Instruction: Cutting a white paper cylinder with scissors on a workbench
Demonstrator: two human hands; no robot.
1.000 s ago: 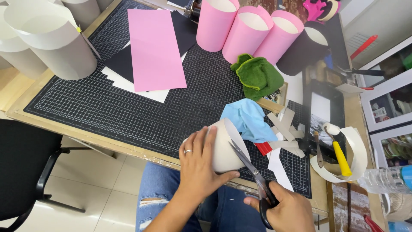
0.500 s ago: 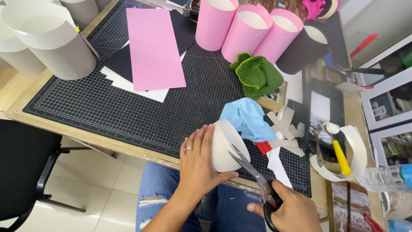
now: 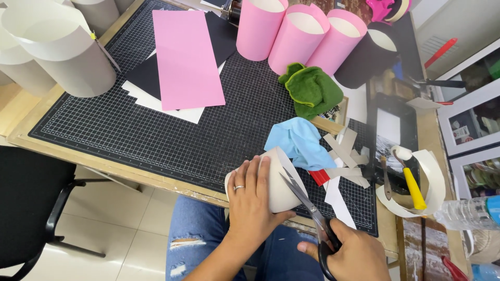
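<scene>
My left hand (image 3: 251,200), a ring on one finger, wraps over a rolled white paper tube (image 3: 284,184) held at the near edge of the black cutting mat (image 3: 156,135). My right hand (image 3: 351,255) grips black-handled scissors (image 3: 307,208); their blades are apart and reach into the tube's open rim. A thin strip of white paper (image 3: 285,158) stands off the tube's edge above the blades. A crumpled blue cloth (image 3: 302,141) lies just beyond the tube.
On the mat lie a pink sheet (image 3: 185,57) over black and white sheets, three pink tubes (image 3: 299,34), a black tube (image 3: 364,54), a green cloth (image 3: 312,91). White tubes (image 3: 57,47) stand far left. Paper scraps (image 3: 346,156), a yellow-handled tool (image 3: 414,187), a bottle (image 3: 469,213) sit right. A black chair (image 3: 31,208) stands left.
The left hand has turned the tube so its open end faces more to the right. The scissors have moved slightly along the tube's rim, blades still apart.
</scene>
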